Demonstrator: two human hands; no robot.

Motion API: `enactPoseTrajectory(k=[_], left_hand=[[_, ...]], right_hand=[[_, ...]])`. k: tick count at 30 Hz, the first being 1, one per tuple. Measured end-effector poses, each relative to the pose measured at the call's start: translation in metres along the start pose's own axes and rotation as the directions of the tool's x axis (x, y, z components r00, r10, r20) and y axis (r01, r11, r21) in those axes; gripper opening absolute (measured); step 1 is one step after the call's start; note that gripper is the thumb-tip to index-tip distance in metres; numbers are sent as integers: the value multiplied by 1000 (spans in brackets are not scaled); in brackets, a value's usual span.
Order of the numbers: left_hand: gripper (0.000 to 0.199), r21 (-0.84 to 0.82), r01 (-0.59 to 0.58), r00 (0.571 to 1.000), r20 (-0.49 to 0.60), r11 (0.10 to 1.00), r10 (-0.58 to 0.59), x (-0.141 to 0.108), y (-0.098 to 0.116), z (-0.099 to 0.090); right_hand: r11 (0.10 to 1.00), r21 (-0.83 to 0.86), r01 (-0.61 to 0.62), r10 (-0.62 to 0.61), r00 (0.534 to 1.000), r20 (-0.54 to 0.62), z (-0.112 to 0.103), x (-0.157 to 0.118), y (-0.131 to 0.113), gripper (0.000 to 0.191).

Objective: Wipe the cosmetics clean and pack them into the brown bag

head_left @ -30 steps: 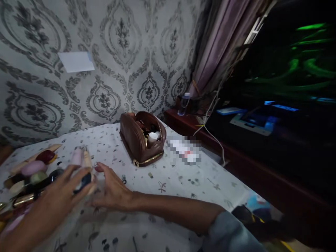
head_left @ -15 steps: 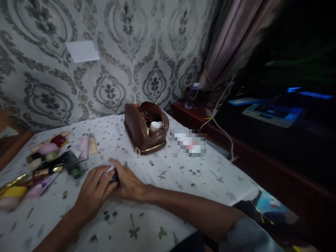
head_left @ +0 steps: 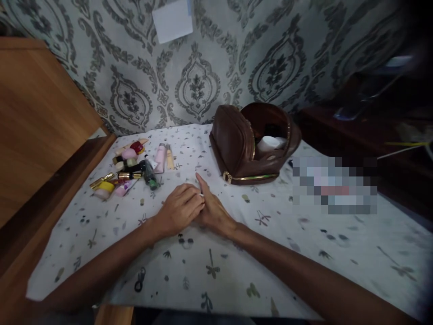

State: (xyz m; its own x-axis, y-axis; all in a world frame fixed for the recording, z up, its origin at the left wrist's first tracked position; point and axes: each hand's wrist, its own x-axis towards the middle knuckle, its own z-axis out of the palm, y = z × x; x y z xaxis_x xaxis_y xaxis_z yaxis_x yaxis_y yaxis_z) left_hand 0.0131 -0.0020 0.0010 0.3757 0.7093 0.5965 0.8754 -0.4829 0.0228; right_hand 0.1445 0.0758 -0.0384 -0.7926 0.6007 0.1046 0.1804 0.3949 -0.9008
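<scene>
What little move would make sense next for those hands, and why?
Probably parting the left hand slightly from the right hand, above the patterned cloth. They are together, and only a sliver of white shows between them, too little to tell what it is.

On the table (head_left: 233,271), the pile (head_left: 130,164) lies at the left, near the panel (head_left: 40,113), which stands beyond the table's left side. A jar (head_left: 104,190) sits at the pile's front left, a bottle (head_left: 149,175) at its right side. Two tubes (head_left: 164,158) lie side by side just behind and right of the bottle. The bag (head_left: 237,144) stands farther right, toward the wall (head_left: 233,67), with a tub (head_left: 268,144) in it. A blurred item (head_left: 338,185) lies right of the bag. The left hand (head_left: 182,210) and right hand (head_left: 214,212) meet in front, between pile and bag. A card (head_left: 172,21) is on the wall behind, left of the bag.
</scene>
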Motion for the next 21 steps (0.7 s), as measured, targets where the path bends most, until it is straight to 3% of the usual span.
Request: enactPoseTrajectory(k=[6, 12, 15, 17, 21], left_hand=[[26, -158, 224, 970, 132, 962, -205, -9, -7, -7], [63, 47, 244, 958, 146, 969, -248, -32, -22, -6], [70, 133, 269, 949, 130, 954, -286, -41, -25, -1], [68, 161, 303, 938, 122, 939, -324, -44, -24, 2], [57, 138, 358, 928, 61, 924, -369, -44, -20, 3]], right_hand=[[999, 0, 54, -54, 999, 6, -1, 0, -1, 109], [998, 3, 67, -67, 998, 8, 0, 0, 0, 111], [997, -11, 74, -74, 997, -10, 0, 0, -2, 109], [997, -36, 62, -63, 997, -32, 1, 0, -2, 101], [998, -57, 8, -13, 996, -85, 0, 1, -4, 61]])
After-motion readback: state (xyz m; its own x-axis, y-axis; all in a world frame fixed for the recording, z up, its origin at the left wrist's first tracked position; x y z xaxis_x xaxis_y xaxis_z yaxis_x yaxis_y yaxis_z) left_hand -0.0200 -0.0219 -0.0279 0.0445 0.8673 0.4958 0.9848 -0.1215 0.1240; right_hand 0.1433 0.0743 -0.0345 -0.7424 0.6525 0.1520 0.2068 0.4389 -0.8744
